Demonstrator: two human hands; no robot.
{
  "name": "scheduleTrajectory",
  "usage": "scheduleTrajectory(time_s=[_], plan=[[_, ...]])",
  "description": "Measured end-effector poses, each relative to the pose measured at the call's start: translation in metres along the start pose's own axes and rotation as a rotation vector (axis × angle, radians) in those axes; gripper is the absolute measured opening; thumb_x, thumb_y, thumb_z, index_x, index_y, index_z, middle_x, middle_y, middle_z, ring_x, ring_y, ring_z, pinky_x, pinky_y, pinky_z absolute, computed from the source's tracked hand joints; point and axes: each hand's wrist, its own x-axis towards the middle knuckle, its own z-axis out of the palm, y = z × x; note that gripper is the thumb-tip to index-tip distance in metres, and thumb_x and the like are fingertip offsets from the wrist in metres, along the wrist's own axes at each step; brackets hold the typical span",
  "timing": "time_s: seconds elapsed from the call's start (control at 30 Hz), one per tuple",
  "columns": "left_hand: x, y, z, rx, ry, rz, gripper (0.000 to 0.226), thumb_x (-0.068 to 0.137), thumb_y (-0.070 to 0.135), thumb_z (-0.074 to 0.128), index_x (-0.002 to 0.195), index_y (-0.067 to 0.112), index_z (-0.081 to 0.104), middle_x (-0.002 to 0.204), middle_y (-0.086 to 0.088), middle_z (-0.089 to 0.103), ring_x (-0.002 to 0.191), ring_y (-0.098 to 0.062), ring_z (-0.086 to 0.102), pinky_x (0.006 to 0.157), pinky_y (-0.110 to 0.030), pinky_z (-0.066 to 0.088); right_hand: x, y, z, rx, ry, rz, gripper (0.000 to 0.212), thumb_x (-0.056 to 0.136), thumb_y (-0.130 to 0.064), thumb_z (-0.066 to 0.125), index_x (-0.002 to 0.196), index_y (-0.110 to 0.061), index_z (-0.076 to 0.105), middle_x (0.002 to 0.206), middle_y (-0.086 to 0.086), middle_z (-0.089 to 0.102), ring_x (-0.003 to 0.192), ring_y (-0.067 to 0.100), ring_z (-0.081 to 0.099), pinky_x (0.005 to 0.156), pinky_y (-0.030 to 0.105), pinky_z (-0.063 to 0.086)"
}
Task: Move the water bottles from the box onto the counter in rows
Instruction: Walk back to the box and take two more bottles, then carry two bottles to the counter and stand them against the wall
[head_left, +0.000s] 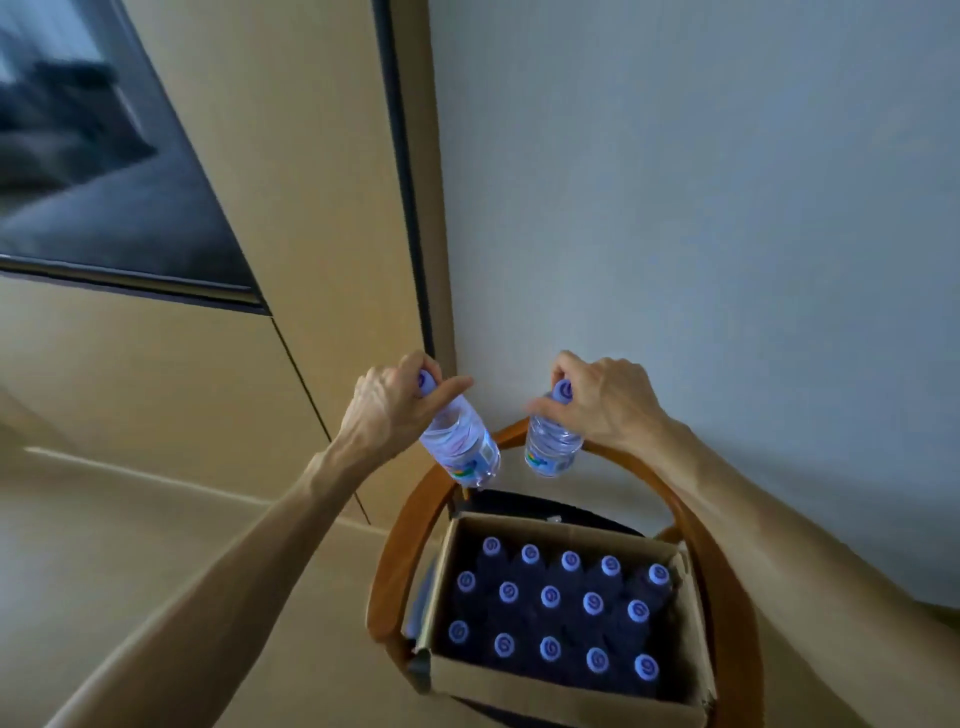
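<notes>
An open cardboard box (524, 691) sits on a round-backed wooden chair (395, 566). Inside it stand three rows of water bottles with blue caps (550, 596). My left hand (387, 402) grips one clear bottle (460, 447) by its neck, tilted, above the far left of the box. My right hand (605, 395) holds a second clear bottle (551, 441) by its cap and neck, hanging nearly upright above the chair's back. Both bottles are lifted free of the box.
A beige counter surface (156, 530) spreads to the left of the chair. Beige cabinet panels (291, 156) with a dark glass panel (93, 171) rise behind it. A pale wall (701, 208) stands on the right.
</notes>
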Motion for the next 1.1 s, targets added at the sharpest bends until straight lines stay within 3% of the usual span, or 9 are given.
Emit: scheduleTrajectory(time_s=[0.1, 0.2, 0.43, 0.57, 0.63, 0.83, 1.1], plan=[[0.002, -0.021, -0.062, 0.018, 0.101, -0.024, 0.037, 0.08, 0.06, 0.065, 0.072, 0.027, 0.049, 0.059, 0.01, 0.056, 0.056, -0.014, 0.052, 0.055, -0.027, 0.04, 0.037, -0.053, -0.017, 0.03, 0.133, -0.035, 0.038, 0.086, -0.061, 0.052, 0.081, -0.025, 0.046, 0.057, -0.007, 0.054, 0.051, 0.018, 0.05, 0.051, 0.024, 0.029], [0.001, -0.047, -0.124, 0.013, 0.197, -0.089, 0.031, 0.085, 0.055, 0.06, 0.073, 0.029, 0.049, 0.065, 0.011, 0.06, 0.06, -0.007, 0.053, 0.056, -0.02, 0.037, 0.074, -0.111, -0.032, 0.084, 0.249, -0.031, 0.026, 0.089, -0.047, 0.051, 0.079, -0.024, 0.046, 0.055, -0.006, 0.048, 0.055, 0.026, 0.047, 0.058, 0.029, 0.032], [-0.025, -0.115, -0.266, 0.138, 0.442, -0.101, 0.022, 0.093, 0.037, 0.054, 0.084, 0.017, 0.057, 0.067, 0.008, 0.057, 0.063, -0.017, 0.05, 0.059, -0.023, 0.03, 0.14, -0.259, -0.062, 0.186, 0.37, -0.2, 0.017, 0.09, -0.033, 0.048, 0.083, -0.019, 0.051, 0.058, -0.005, 0.056, 0.058, 0.028, 0.054, 0.058, 0.031, 0.04], [-0.049, -0.15, -0.333, 0.204, 0.532, -0.1, 0.028, 0.094, 0.029, 0.051, 0.078, 0.006, 0.054, 0.057, 0.005, 0.052, 0.054, -0.006, 0.051, 0.051, -0.016, 0.034, 0.17, -0.341, -0.069, 0.202, 0.396, -0.307, 0.02, 0.091, -0.032, 0.046, 0.088, -0.015, 0.055, 0.068, 0.003, 0.064, 0.063, 0.035, 0.057, 0.062, 0.037, 0.046], [-0.062, -0.168, -0.36, 0.222, 0.582, -0.123, 0.028, 0.094, 0.028, 0.051, 0.077, 0.005, 0.053, 0.057, 0.0, 0.054, 0.055, -0.004, 0.049, 0.051, -0.019, 0.035, 0.184, -0.379, -0.069, 0.208, 0.423, -0.347, 0.023, 0.092, -0.033, 0.045, 0.09, -0.013, 0.056, 0.07, 0.008, 0.066, 0.065, 0.038, 0.057, 0.062, 0.037, 0.043], [-0.099, -0.225, -0.425, 0.247, 0.706, -0.234, 0.025, 0.096, 0.031, 0.05, 0.073, 0.021, 0.053, 0.06, 0.015, 0.055, 0.06, 0.007, 0.056, 0.049, -0.006, 0.038, 0.222, -0.485, -0.046, 0.286, 0.451, -0.504, 0.026, 0.093, -0.037, 0.048, 0.086, -0.013, 0.058, 0.074, 0.016, 0.068, 0.073, 0.042, 0.061, 0.064, 0.036, 0.033], [-0.102, -0.315, -0.494, 0.358, 0.775, -0.358, 0.023, 0.098, 0.029, 0.049, 0.082, 0.015, 0.055, 0.064, 0.012, 0.053, 0.058, -0.002, 0.055, 0.051, -0.013, 0.038, 0.298, -0.623, -0.009, 0.469, 0.37, -0.673, 0.019, 0.092, -0.034, 0.048, 0.08, -0.02, 0.047, 0.08, 0.014, 0.07, 0.076, 0.04, 0.06, 0.066, 0.036, 0.034]])
